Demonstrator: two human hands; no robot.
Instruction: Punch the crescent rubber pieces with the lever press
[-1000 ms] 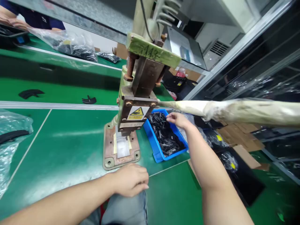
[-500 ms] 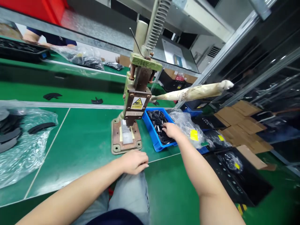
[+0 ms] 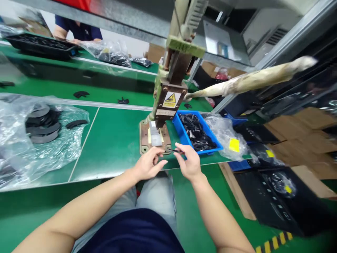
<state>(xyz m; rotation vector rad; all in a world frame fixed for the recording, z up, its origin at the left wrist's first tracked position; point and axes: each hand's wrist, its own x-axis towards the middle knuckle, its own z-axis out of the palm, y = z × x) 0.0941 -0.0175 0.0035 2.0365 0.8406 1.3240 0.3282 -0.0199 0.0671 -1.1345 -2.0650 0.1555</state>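
My right hand [image 3: 190,162] pinches a small, thin black part [image 3: 172,150] between thumb and fingertips, at the front left corner of a blue bin [image 3: 220,144]. Many similar small black pieces [image 3: 197,135] lie in that bin. To its left, my left hand [image 3: 149,164] is at the table edge with thumb and fingers apart, and nothing shows in it. Just beyond both hands stands a hand-lever press [image 3: 169,102], its base [image 3: 143,138] holding a pale, clear-looking block [image 3: 156,137] under the ram.
The press lever [image 3: 252,79] sticks out to the right above the bin. Clear plastic with curved black pieces [image 3: 43,128] lies at the left. Bagged parts [image 3: 229,140] sit right of the bin. Across the green table, a person [image 3: 77,31] is near a black tray [image 3: 42,47].
My right hand has come out of the blue bin toward my left hand, now with a small black part. My left hand has lifted and opened its fingers. The view has shifted.
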